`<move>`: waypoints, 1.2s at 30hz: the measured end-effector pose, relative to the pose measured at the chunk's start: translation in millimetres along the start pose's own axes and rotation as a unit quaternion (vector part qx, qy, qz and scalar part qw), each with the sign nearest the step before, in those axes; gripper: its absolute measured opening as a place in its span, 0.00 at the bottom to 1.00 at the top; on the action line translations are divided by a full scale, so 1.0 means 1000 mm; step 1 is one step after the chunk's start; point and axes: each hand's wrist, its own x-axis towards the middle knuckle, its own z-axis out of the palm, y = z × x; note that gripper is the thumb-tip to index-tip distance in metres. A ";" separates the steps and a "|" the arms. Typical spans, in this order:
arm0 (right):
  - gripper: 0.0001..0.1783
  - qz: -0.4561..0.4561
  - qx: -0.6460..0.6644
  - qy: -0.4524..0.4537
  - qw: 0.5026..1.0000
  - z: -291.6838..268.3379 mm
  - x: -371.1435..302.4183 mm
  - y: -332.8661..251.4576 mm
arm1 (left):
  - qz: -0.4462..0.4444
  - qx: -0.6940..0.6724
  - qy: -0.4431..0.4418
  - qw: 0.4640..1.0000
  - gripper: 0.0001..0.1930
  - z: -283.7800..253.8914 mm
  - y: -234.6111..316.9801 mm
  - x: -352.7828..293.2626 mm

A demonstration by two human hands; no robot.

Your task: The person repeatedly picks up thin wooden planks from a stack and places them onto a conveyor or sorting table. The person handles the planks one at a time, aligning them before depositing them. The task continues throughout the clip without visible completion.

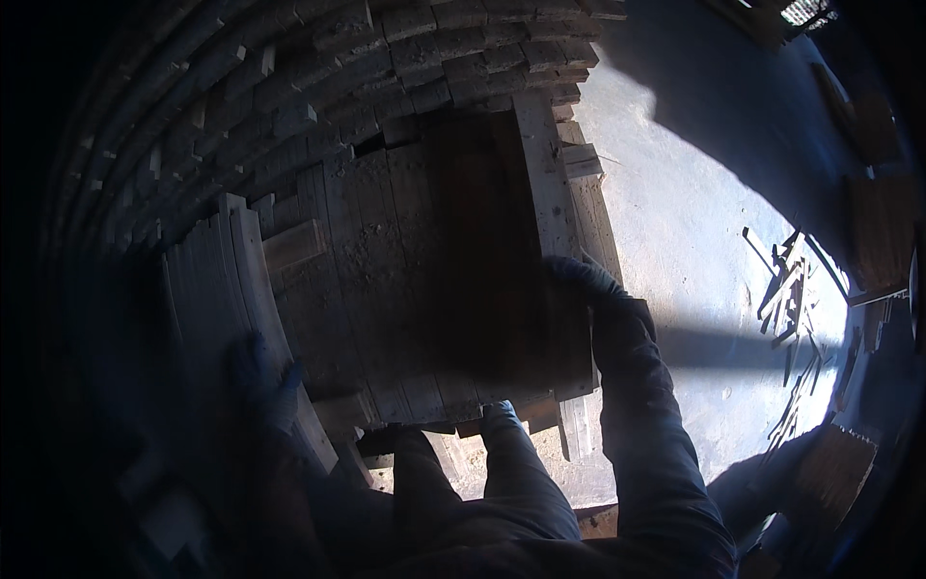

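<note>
In deep shadow on the left, my gloved left hand (pixel 268 386) is closed round the edge of a long wooden plank (pixel 253 270), which stands against a row of similar planks. My gloved right hand (pixel 586 278) reaches to the right side of the wide board surface, its fingers curled onto a long wooden board (pixel 542 164) at that edge. Between my hands lies a flat bed of planks (pixel 371 261), dusty with wood crumbs. A dark shadow covers its right half and partly hides my right fingertips. A short wood block (pixel 294 247) lies near the left plank.
Behind the bed rises a large stack of cut boards (pixel 415 58) with uneven ends. Thin wood scraps (pixel 793 289) lie scattered on the sunlit concrete floor (pixel 666 212) at right. A brown wooden piece (pixel 831 473) stands lower right. My legs (pixel 521 473) are close to the front edge.
</note>
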 end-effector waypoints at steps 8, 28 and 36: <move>0.52 -0.151 -0.075 -0.069 0.983 0.094 -0.067 0.047 | -0.050 0.004 -0.089 0.995 0.46 0.015 -0.036 0.005; 0.51 -0.009 0.030 -0.008 0.999 0.436 0.025 0.196 | -0.167 -0.693 -0.136 0.689 0.27 0.151 -0.419 0.050; 0.52 0.044 0.057 -0.052 0.996 0.440 0.025 0.196 | -0.112 -0.724 -0.242 0.636 0.12 0.123 -0.392 0.059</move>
